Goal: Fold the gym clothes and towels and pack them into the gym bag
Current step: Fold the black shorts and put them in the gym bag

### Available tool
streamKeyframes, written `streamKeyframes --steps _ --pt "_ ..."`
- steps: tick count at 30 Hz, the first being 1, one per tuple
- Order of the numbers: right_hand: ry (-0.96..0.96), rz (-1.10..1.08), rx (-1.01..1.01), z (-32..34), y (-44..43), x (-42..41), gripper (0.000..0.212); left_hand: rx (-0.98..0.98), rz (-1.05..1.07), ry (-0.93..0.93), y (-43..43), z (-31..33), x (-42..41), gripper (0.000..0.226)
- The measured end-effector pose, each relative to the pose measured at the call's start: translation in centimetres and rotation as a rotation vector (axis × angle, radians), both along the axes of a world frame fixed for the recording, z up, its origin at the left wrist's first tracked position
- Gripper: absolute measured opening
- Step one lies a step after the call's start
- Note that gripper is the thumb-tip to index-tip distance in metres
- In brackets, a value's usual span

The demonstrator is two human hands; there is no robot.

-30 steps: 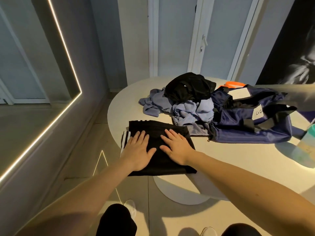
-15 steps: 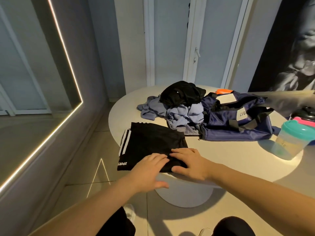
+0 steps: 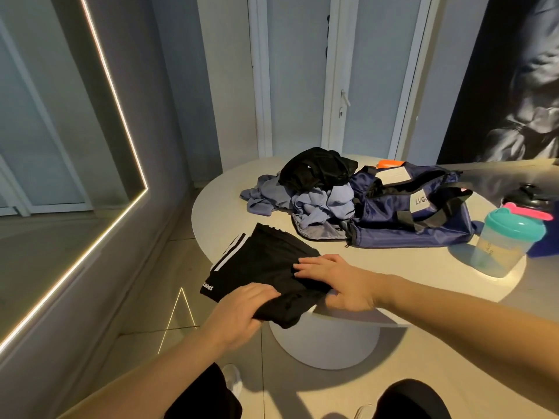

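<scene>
Black shorts (image 3: 260,261) with white side stripes lie at the near left edge of the round white table (image 3: 393,267). My left hand (image 3: 242,309) grips their near hem, which hangs off the table edge. My right hand (image 3: 338,279) holds the same near edge, fingers on top and thumb below. Behind them is a heap of lavender-blue cloth (image 3: 314,201) topped by a black garment (image 3: 314,167). The navy gym bag (image 3: 405,219) lies open to the right of the heap.
A clear shaker bottle with a teal lid (image 3: 505,237) stands at the right of the table, a dark bottle (image 3: 529,195) behind it. An orange object (image 3: 390,163) peeks out behind the bag. The table pedestal (image 3: 323,343) and my knees are below.
Both hands slid from the middle of the shorts back to their near edge and took hold of it. The near hem is now bunched and lifted off the table edge.
</scene>
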State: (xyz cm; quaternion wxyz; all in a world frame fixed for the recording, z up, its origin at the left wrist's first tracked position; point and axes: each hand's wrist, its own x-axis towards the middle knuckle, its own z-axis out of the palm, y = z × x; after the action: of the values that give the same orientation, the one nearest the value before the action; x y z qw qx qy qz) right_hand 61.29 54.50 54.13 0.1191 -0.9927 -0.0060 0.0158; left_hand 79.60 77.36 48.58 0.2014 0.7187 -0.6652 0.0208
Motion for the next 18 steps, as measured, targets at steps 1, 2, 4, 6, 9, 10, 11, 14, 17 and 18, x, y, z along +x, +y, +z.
streamKeyframes --steps 1,2,4,6,9,10,11,14,17,18 --pt "0.042 0.003 -0.051 -0.4 -0.4 0.2 0.078 0.014 0.018 0.062 0.2 0.3 0.3 0.052" --pt "0.059 0.003 -0.102 -0.8 -0.8 0.4 0.081 0.027 0.039 0.119 0.4 0.5 0.6 0.053" --pt "0.037 -0.002 -0.157 -1.6 -1.2 0.7 0.090 0.045 0.055 0.239 0.9 0.6 1.4 0.058" --pt "-0.029 0.004 -0.150 -2.1 -1.2 1.2 0.094 0.082 0.025 0.296 1.3 0.3 2.1 0.063" --pt "-0.060 0.019 -0.107 -2.6 -1.0 2.3 0.097 0.141 -0.053 0.278 1.4 0.4 2.1 0.070" --pt "-0.049 0.025 -0.100 -2.7 -1.0 2.6 0.096 0.152 -0.073 0.271 1.3 0.5 2.1 0.070" --pt "-0.041 0.025 -0.098 -2.8 -1.0 2.7 0.094 0.163 -0.088 0.268 1.2 0.6 2.3 0.068" --pt "-0.074 0.000 -0.160 -2.7 -1.1 2.4 0.083 0.202 -0.114 0.207 0.8 1.2 3.4 0.067" --pt "-0.107 -0.039 -0.271 -2.6 -1.2 1.3 0.080 0.207 -0.112 0.065 -0.2 1.9 4.9 0.073" --pt "-0.105 -0.058 -0.305 -2.6 -1.1 0.8 0.081 0.193 -0.095 0.029 -0.7 2.2 5.4 0.074"
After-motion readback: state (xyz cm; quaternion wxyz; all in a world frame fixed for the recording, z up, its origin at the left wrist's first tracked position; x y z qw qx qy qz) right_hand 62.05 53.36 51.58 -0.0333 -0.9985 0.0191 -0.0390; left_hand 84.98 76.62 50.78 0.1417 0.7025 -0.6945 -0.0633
